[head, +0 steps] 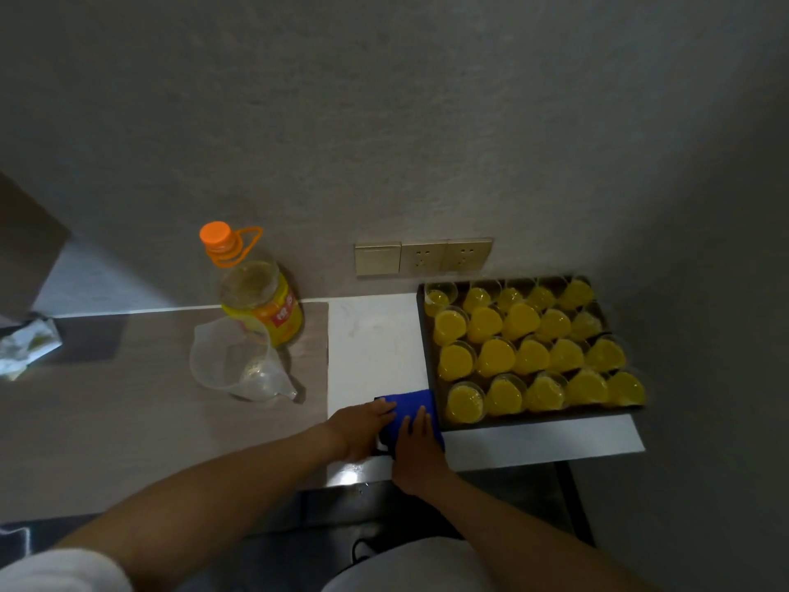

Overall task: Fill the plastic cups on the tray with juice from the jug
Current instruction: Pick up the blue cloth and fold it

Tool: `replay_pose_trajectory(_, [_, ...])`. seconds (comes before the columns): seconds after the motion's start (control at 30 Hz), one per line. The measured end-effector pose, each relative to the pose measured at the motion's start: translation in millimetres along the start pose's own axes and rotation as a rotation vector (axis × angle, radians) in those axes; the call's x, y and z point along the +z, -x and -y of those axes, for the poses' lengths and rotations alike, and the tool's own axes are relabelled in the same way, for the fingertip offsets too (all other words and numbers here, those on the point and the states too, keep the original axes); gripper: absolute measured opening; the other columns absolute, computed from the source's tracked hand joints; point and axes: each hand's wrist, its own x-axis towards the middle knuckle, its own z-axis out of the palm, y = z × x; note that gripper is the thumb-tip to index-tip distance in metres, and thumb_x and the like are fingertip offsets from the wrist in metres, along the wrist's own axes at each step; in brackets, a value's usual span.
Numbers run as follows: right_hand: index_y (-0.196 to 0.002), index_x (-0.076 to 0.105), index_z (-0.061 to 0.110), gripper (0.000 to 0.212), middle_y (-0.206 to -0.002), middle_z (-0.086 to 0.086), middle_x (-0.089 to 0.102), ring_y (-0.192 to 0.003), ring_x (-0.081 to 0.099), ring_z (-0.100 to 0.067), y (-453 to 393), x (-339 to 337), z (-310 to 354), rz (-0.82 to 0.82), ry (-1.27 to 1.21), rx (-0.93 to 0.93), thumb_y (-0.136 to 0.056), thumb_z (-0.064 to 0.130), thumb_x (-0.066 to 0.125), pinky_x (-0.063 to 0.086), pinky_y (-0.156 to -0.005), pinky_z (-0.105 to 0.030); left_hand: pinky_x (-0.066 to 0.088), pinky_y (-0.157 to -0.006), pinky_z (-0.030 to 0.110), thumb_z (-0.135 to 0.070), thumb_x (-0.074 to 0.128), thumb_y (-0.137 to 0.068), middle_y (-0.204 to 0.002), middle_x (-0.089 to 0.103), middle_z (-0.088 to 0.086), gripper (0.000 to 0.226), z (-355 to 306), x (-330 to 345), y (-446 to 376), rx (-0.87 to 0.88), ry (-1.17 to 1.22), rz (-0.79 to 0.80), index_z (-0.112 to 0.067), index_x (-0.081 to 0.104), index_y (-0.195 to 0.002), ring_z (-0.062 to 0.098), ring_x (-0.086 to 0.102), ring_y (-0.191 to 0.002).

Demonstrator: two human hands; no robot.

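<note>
Both hands, left hand (363, 425) and right hand (416, 442), are laid flat-fingered on the blue cloth (412, 405) touching the tray (429, 369), so filled cups (465, 401) could be jolted and spilled by wiping; the empty jug (232, 356) is left well apart on the table (128, 399).

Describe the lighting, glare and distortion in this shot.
Head view: dim overall, corners darkened; a small glare spot on the white counter near the hands; wide-angle bending curves the tray edges; the juice cups look bright but soft; the clear jug is faint.
</note>
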Motion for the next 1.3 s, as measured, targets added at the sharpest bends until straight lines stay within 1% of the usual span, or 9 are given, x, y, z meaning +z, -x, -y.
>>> replay_pose_trajectory(0.2, [-0.163, -0.004, 0.007, 0.082, -0.168, -0.022, -0.016, -0.157, -0.009, -0.038, 0, -14, 5, 0.012, -0.054, 0.021, -0.105, 0.025, 0.052, 0.014, -0.127, -0.051, 0.022, -0.125, 0.036, -0.027, 0.058, -0.101, -0.170, 0.008, 0.002, 0.073, -2, -7, 5, -0.026, 0.084, -0.015, -0.018, 0.019, -0.162, 0.022, 0.011, -0.156])
replay_pose_trajectory(0.33, [-0.156, 0.028, 0.007, 0.060, -0.163, -0.019, 0.025, -0.150, 0.027, -0.035, -5, -34, 15, -0.071, -0.168, -0.072, -0.103, 0.024, 0.051, 0.031, -0.120, -0.043, 0.019, -0.124, 0.030, -0.017, 0.051, -0.103, -0.167, 0.021, 0.009, 0.063, -1, -29, 16, -0.057, 0.212, -0.122, -0.012, 0.024, -0.160, 0.024, 0.023, -0.153])
replay_pose_trajectory(0.4, [-0.155, 0.031, 0.008, 0.054, -0.156, -0.017, 0.033, -0.143, 0.036, -0.033, -4, -49, 25, -0.068, -0.186, -0.112, -0.105, 0.024, 0.046, 0.036, -0.116, -0.040, 0.016, -0.124, 0.028, -0.017, 0.047, -0.105, -0.168, 0.018, 0.010, 0.062, 1, -38, 24, -0.085, 0.246, -0.174, -0.010, 0.020, -0.161, 0.023, 0.021, -0.154])
replay_pose_trajectory(0.67, [-0.160, 0.024, 0.016, 0.063, -0.149, -0.014, 0.041, -0.136, 0.044, -0.031, 2, -96, 80, -0.149, -0.190, -0.220, -0.104, 0.031, 0.051, 0.044, -0.109, -0.042, 0.037, -0.112, 0.030, -0.008, 0.055, -0.097, -0.154, 0.043, 0.013, 0.060, 21, -76, 69, -0.209, 0.335, -0.387, -0.010, 0.035, -0.154, 0.027, 0.046, -0.138])
replay_pose_trajectory(0.8, [-0.152, 0.034, 0.015, 0.055, -0.141, -0.015, 0.048, -0.129, 0.050, -0.033, 10, -109, 108, -0.186, -0.186, -0.292, -0.102, 0.028, 0.052, 0.047, -0.103, -0.042, 0.042, -0.108, 0.034, -0.009, 0.059, -0.094, -0.143, 0.052, 0.013, 0.055, 36, -87, 100, -0.206, 0.358, -0.540, -0.009, 0.045, -0.147, 0.027, 0.052, -0.129])
replay_pose_trajectory(1.1, [-0.146, 0.042, 0.014, 0.057, -0.140, -0.017, 0.051, -0.127, 0.054, -0.038, 27, -124, 167, -0.165, -0.234, -0.378, -0.094, 0.032, 0.057, 0.049, -0.099, -0.038, 0.051, -0.083, 0.042, -0.014, 0.051, -0.084, -0.110, 0.063, 0.011, 0.029, 78, -108, 161, -0.131, 0.413, -0.892, -0.008, 0.059, -0.112, 0.027, 0.059, -0.098])
replay_pose_trajectory(1.17, [-0.142, 0.048, 0.021, 0.071, -0.136, -0.013, 0.056, -0.122, 0.060, -0.036, 26, -124, 176, -0.170, -0.268, -0.388, -0.078, 0.053, 0.057, 0.052, -0.097, -0.039, 0.046, -0.091, 0.037, -0.017, 0.057, -0.079, -0.123, 0.060, 0.012, 0.042, 88, -112, 172, -0.205, 0.341, -0.911, -0.008, 0.059, -0.120, 0.030, 0.055, -0.113])
replay_pose_trajectory(1.2, [-0.139, 0.050, 0.024, 0.078, -0.133, -0.010, 0.059, -0.119, 0.062, -0.035, 16, -119, 178, -0.180, -0.297, -0.383, -0.070, 0.061, 0.053, 0.054, -0.095, -0.040, 0.041, -0.102, 0.037, -0.024, 0.060, -0.074, -0.137, 0.052, 0.014, 0.062, 93, -114, 175, -0.290, 0.270, -0.852, -0.009, 0.052, -0.134, 0.033, 0.046, -0.127])
replay_pose_trajectory(1.3, [-0.131, 0.055, 0.027, 0.067, -0.125, -0.005, 0.066, -0.111, 0.067, -0.031, -9, -109, 181, -0.161, -0.325, -0.368, -0.073, 0.061, 0.056, 0.056, -0.087, -0.037, 0.020, -0.123, 0.047, -0.047, 0.057, -0.056, -0.165, 0.008, 0.015, 0.119, 109, -109, 179, -0.653, 0.294, -0.493, -0.023, 0.005, -0.161, 0.036, 0.005, -0.154])
